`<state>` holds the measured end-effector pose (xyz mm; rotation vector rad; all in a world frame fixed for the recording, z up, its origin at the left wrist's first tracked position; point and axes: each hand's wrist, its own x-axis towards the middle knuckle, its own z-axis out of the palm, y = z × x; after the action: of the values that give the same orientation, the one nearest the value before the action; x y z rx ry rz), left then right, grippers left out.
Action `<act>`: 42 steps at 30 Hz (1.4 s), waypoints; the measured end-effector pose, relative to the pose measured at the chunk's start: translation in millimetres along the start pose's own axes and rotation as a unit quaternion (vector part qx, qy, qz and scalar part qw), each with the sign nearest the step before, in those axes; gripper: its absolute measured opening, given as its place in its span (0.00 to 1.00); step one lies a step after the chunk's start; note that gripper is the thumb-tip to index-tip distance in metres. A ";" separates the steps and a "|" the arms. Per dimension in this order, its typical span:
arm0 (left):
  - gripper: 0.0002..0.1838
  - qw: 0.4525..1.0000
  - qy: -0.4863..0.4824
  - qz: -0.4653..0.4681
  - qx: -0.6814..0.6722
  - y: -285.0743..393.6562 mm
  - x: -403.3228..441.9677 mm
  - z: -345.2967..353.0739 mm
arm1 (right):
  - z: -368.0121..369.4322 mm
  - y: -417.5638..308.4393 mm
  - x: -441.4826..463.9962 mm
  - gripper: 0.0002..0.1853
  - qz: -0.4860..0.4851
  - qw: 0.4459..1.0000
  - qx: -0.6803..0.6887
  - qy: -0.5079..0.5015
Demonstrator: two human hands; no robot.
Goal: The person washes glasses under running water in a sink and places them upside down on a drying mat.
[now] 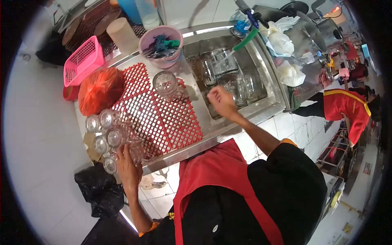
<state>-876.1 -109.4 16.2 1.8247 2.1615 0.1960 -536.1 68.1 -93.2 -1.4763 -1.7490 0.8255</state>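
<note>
My left hand [128, 165] is at the left end of the counter, its fingers against a glass beside several upturned glasses [114, 138]. Over the near edge of the sink [267, 102] is my right hand [222, 102], fingers curled; whatever it may hold is hidden. Several clear glass mugs [223, 61] lie in the sink, where water runs from a green hose [246, 39]. A larger glass jar [165, 83] stands on the red perforated mat [163, 118] between my hands.
A pink bucket [161, 46] with cloths stands behind the mat. An orange plastic bag [100, 90] and pink basket [83, 61] are at the left. White bags [281, 44] lie right of the sink. Another person in red [347, 110] stands far right.
</note>
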 end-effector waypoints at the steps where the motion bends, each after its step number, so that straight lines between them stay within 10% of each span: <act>1: 0.37 0.999 0.016 -0.028 0.008 3.8 -1.5 0.6 | -7.6 19.8 22.5 0.08 0.020 0.999 -0.025 0.009; 7: 0.41 0.988 0.093 -0.090 0.081 14.5 -7.8 28.1 | 3.0 143.4 160.4 0.19 -0.238 0.930 -0.275 -0.051; 11: 0.41 0.971 0.099 -0.180 0.120 54.9 -12.3 9.2 | 28.3 168.0 226.1 0.30 -0.137 0.857 -0.343 -0.360; 16: 0.37 0.978 0.201 -0.038 0.037 127.5 13.1 8.5 | 54.1 223.5 268.4 0.14 -0.106 0.848 0.016 -0.520; 19: 0.23 0.969 0.208 0.100 -0.093 187.9 55.6 31.0 | 36.0 206.3 265.3 0.15 -0.193 0.832 -0.162 -0.494; 21: 0.12 0.931 0.166 0.217 -0.244 217.2 89.7 56.1 | 43.8 244.8 270.3 0.17 -0.084 0.820 0.262 -0.503; 22: 0.09 0.912 0.191 0.209 -0.295 231.8 112.0 77.4 | -9.9 182.6 258.3 0.18 -0.118 0.882 0.012 -0.457; 27: 0.18 0.874 0.198 0.068 -0.438 284.5 280.3 187.3 | -95.4 151.7 254.1 0.11 -0.076 0.903 0.125 -0.403; 29: 0.32 0.700 -0.230 -0.075 -0.672 293.6 325.1 224.2 | -113.7 149.2 251.7 0.12 -0.013 0.879 0.225 -0.420; 30: 0.32 0.700 -0.235 -0.072 -0.670 305.7 324.2 225.7 | -121.0 146.9 250.4 0.16 0.009 0.884 0.224 -0.410; 32: 0.39 0.507 -0.359 -0.096 -0.778 335.5 321.6 223.9 | -143.1 120.5 241.4 0.18 0.035 0.930 0.130 -0.342; 34: 0.36 0.533 -0.330 -0.114 -0.771 344.4 323.4 238.8 | -128.7 136.9 221.3 0.30 -0.083 0.977 -0.191 -0.042; 38: 0.32 0.658 -0.161 -0.084 -0.731 353.2 330.1 267.3 | -110.4 123.9 159.0 0.40 -0.115 0.954 -0.256 0.107; 42: 0.28 0.611 -0.052 -0.123 -0.780 356.9 306.3 254.4 | -102.0 142.9 154.0 0.46 0.025 0.957 0.283 -0.053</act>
<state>-505.3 232.2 -161.8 0.4109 1.0896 1.3187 -390.5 245.2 -137.9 -1.1061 -1.3838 1.3211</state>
